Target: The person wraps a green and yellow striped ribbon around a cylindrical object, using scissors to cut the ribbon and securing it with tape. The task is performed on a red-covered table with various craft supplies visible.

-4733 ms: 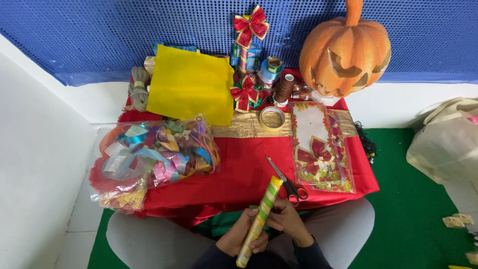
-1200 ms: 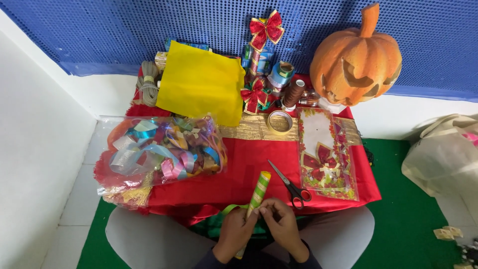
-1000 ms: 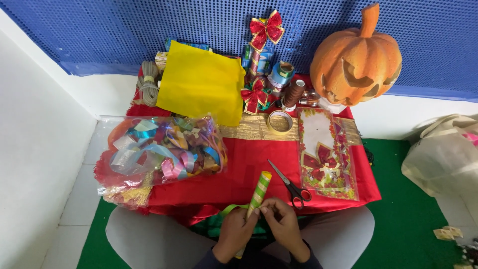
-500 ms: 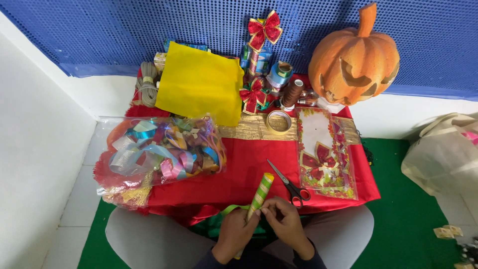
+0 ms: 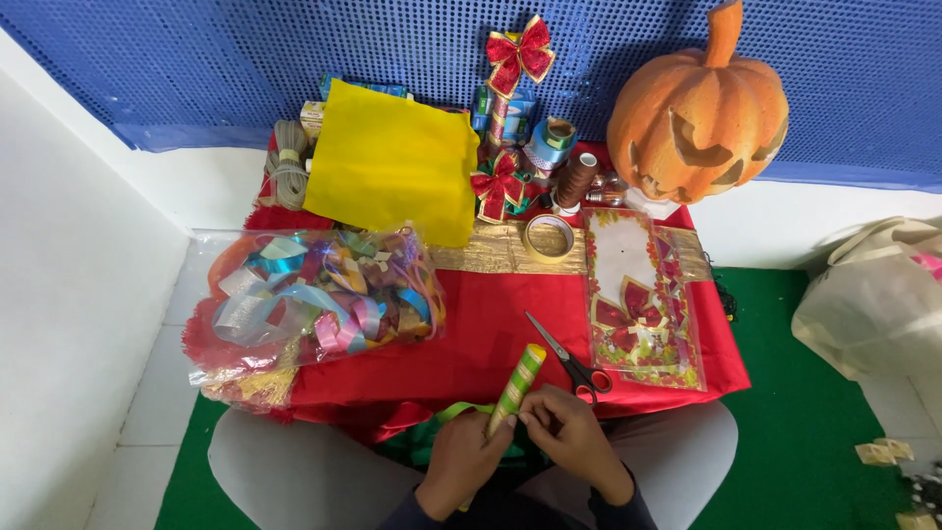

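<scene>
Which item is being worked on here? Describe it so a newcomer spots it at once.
Start at the red-covered table and go to its near edge. There, beside the red-handled scissors, the left hand and right hand hold a slim roll: the only green-and-yellow striped tube, tilted upward.

1. A clear plastic bag of ribbons (image 5: 314,309) lies at the left of the red-clothed surface (image 5: 481,324).
2. Behind it lies a yellow felt sheet (image 5: 392,162).
3. Red-handled scissors (image 5: 574,363) lie right of the striped paper roll (image 5: 518,385).
4. An orange carved pumpkin (image 5: 699,113) stands at the far right.
</scene>
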